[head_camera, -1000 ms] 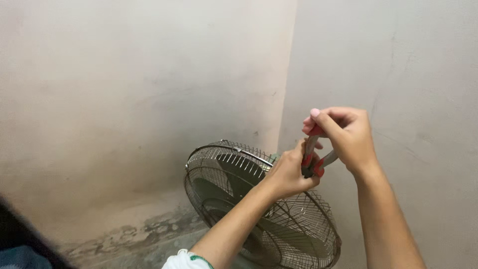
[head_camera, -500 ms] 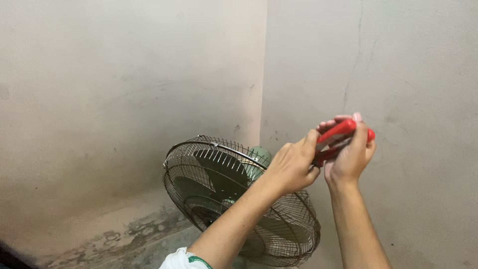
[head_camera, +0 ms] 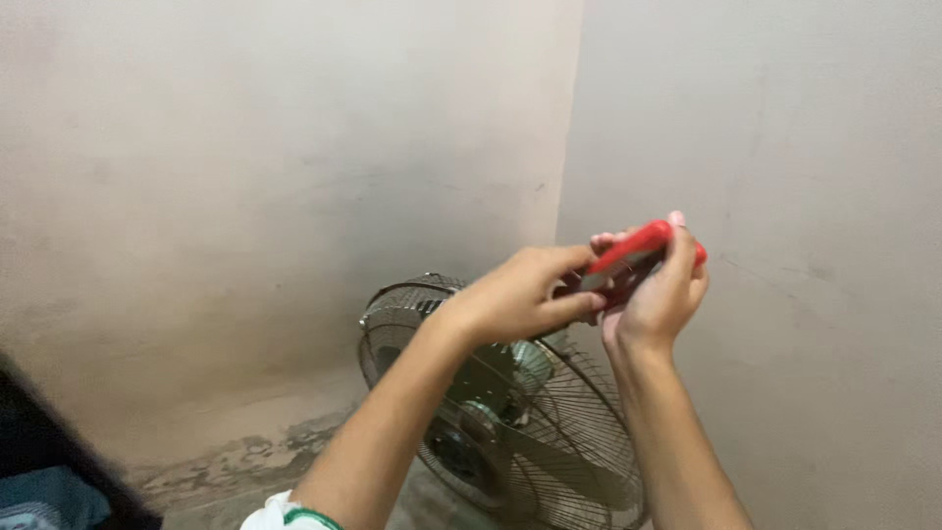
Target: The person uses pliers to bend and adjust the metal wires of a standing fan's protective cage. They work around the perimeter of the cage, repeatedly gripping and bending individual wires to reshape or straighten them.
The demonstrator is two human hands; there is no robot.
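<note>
Corner wall (head_camera: 294,177), fan (head_camera: 510,412) behind hands (head_camera: 589,290).

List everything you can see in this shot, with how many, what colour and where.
red-handled tool: one, red handles with a dark part between, held up in both hands in front of the wall corner
fan: one, metal wire guard over greyish blades, low in the corner, below the hands
walls: two, pale beige, meeting in a corner, stained near the bottom
blue object: one, bottom left edge, too cut off to identify
left hand: one, gripping the tool's near end
right hand: one, wrapped around the handles
</note>
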